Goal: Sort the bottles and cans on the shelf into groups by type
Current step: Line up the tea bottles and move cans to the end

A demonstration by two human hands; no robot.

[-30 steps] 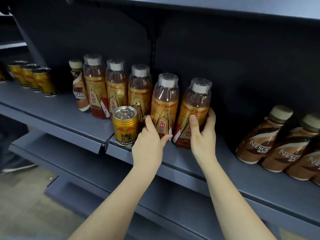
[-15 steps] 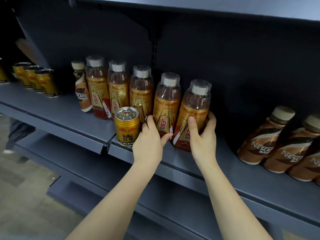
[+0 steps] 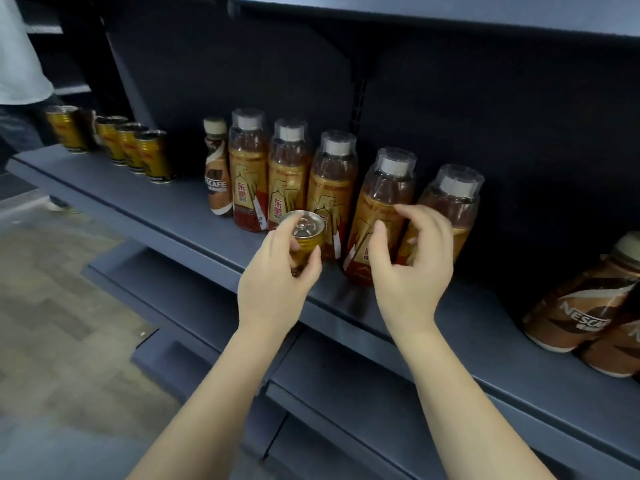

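Gold can (image 3: pixel 304 242), seemingly upright, among bottles (image 3: pixel 330 188)

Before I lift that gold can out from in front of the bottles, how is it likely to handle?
The gold can looks like rigid metal, so it probably won't give under the left hand. It appears sealed, tab flat, so likely heavy for its size. Its smooth glossy wall may be slippery, and it would probably roll if tipped onto the shelf.

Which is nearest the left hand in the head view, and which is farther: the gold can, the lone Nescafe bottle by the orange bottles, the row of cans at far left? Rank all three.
1. Gold can: inside the left hand's grip.
2. Lone Nescafe bottle: up and left, beside the orange bottles.
3. Row of cans: far left along the shelf.
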